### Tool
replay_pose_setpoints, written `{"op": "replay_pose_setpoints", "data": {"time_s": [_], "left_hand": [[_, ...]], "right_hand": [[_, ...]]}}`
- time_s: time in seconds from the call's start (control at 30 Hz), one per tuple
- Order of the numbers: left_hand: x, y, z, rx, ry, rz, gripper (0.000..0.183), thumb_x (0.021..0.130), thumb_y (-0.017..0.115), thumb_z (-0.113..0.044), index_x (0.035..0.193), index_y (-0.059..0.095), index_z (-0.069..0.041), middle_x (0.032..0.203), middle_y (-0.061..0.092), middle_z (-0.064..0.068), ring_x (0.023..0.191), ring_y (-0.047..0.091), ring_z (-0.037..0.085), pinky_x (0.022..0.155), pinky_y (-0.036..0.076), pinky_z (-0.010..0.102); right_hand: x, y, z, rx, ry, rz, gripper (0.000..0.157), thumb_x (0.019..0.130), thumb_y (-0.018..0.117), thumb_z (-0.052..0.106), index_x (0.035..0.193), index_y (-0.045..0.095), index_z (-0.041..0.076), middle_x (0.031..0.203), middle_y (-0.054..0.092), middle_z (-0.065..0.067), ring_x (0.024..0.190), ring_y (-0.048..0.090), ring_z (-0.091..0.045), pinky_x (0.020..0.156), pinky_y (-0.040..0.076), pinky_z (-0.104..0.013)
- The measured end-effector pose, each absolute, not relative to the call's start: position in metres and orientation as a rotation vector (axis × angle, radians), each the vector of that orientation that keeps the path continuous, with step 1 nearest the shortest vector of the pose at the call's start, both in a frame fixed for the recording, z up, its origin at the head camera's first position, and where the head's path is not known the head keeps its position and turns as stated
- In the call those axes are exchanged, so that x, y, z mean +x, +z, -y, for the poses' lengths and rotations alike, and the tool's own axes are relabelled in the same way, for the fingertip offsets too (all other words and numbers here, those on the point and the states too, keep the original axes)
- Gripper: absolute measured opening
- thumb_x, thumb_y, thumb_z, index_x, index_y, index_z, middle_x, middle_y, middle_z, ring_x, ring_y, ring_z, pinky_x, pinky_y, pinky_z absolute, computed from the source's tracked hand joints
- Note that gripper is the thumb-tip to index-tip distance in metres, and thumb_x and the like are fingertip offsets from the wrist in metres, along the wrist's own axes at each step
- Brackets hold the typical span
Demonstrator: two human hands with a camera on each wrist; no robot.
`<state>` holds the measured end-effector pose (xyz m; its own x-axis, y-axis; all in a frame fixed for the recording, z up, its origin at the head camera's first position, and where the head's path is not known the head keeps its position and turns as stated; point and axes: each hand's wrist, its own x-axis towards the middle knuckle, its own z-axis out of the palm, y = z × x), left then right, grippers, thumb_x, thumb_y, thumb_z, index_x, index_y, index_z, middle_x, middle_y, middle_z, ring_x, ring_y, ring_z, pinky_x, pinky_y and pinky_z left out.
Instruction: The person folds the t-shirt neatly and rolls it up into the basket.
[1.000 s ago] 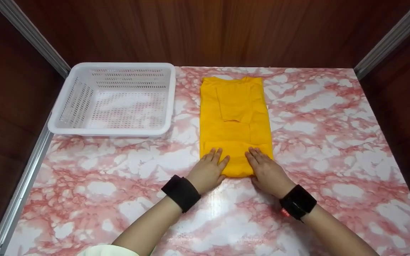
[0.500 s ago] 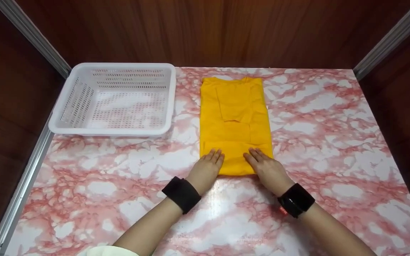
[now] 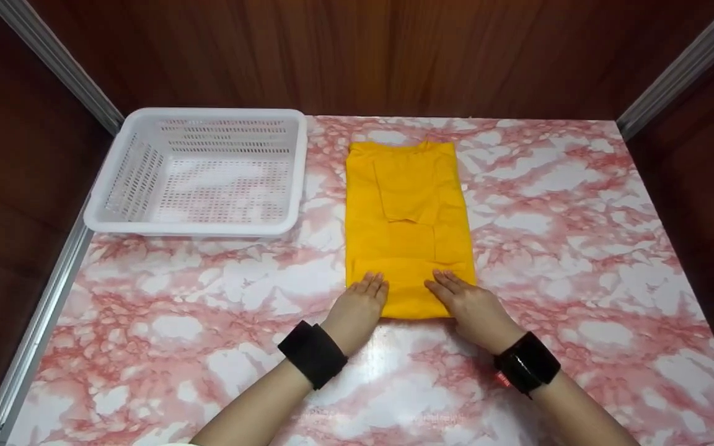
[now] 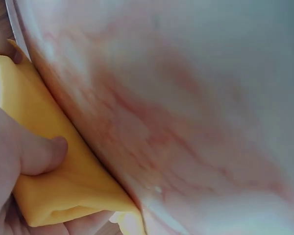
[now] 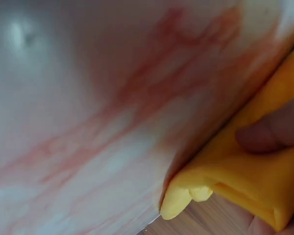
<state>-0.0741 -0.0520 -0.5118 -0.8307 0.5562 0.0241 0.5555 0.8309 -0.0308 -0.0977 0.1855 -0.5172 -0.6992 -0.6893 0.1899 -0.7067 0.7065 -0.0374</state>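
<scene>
A yellow shirt (image 3: 409,241) lies folded into a long rectangle, neckline at the far end and a folded-back strip at the near end. My left hand (image 3: 357,310) holds the near left corner of that strip, fingers flat on top. In the left wrist view its thumb (image 4: 44,154) presses the fold's near edge. My right hand (image 3: 471,310) grips the near right corner the same way. The right wrist view shows its thumb (image 5: 264,137) against the cloth edge, with fingertips beyond the fold. Both wrists wear black bands.
A white perforated plastic basket (image 3: 196,229) stands at the back left with nothing inside. The table top (image 3: 580,260) has a red and white marbled pattern. Brown wood-look panels (image 3: 369,56) enclose the back and both sides.
The shirt has slid a little toward me, with both hands moving back along with it. My left thumb, seen from above earlier, is now tucked out of sight at the near edge.
</scene>
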Motion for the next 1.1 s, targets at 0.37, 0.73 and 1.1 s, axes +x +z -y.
{"op": "replay_pose_setpoints", "data": {"time_s": [0.37,0.73,1.1], "left_hand": [[-0.057,-0.509,0.058,-0.969,0.04,3.007,0.037,0.091,0.045,-0.007,0.128,0.046,-0.003,0.133,0.045,0.012,0.123,0.042,0.024,0.093,0.042,0.033],[-0.034,-0.506,0.064,-1.049,-0.012,3.009,0.036,0.09,0.045,-0.008,0.125,0.048,0.0,0.129,0.048,0.016,0.121,0.044,0.026,0.095,0.04,0.033],[-0.019,-0.488,0.071,-1.245,-0.069,3.054,0.039,0.081,0.051,-0.005,0.121,0.053,-0.003,0.124,0.053,0.013,0.115,0.05,0.022,0.089,0.044,0.03]], "right_hand": [[-0.077,-0.514,-0.184,1.149,0.198,2.816,0.056,0.068,0.072,0.008,0.121,0.054,0.006,0.125,0.052,-0.015,0.113,0.051,-0.026,0.086,0.046,-0.038],[-0.052,-0.511,-0.179,1.126,0.297,2.861,0.055,0.065,0.075,0.005,0.117,0.057,0.007,0.124,0.053,-0.015,0.109,0.054,-0.026,0.079,0.049,-0.037],[-0.029,-0.494,-0.177,1.14,0.371,2.995,0.044,0.068,0.066,-0.004,0.11,0.06,0.01,0.12,0.056,-0.012,0.092,0.061,-0.026,0.061,0.051,-0.035]]}}
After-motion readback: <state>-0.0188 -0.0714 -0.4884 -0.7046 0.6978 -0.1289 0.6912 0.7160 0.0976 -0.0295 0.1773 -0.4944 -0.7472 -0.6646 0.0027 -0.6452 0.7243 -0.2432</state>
